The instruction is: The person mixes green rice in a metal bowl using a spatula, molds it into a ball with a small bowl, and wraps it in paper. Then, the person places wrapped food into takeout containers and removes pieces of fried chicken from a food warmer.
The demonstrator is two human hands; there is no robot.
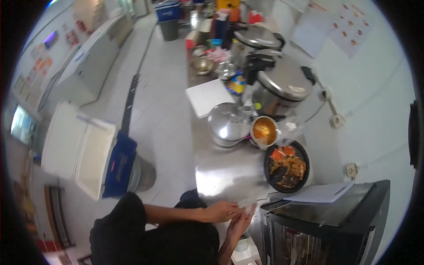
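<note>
My left hand [223,211] and my right hand [239,224] meet above the near end of the steel counter [229,176]. Between their fingers is a thin, see-through piece of plastic [246,204]; whether it is a bag or a glove cannot be made out. Both hands have their fingers closed on it. Beyond them, to the right, a round black pan [287,166] holds chopped brown food and orange-red pieces. Behind the pan stands a pot of orange sauce [264,131], with clear plastic beside it.
A lidded pot [229,123], a white board [210,97] and large steel cookers [282,79] line the counter. At right, a dark oven [327,221] carries a white cutting board [319,192]. An open cooler box [95,154] stands left. A small white appliance [245,251] is below my hands.
</note>
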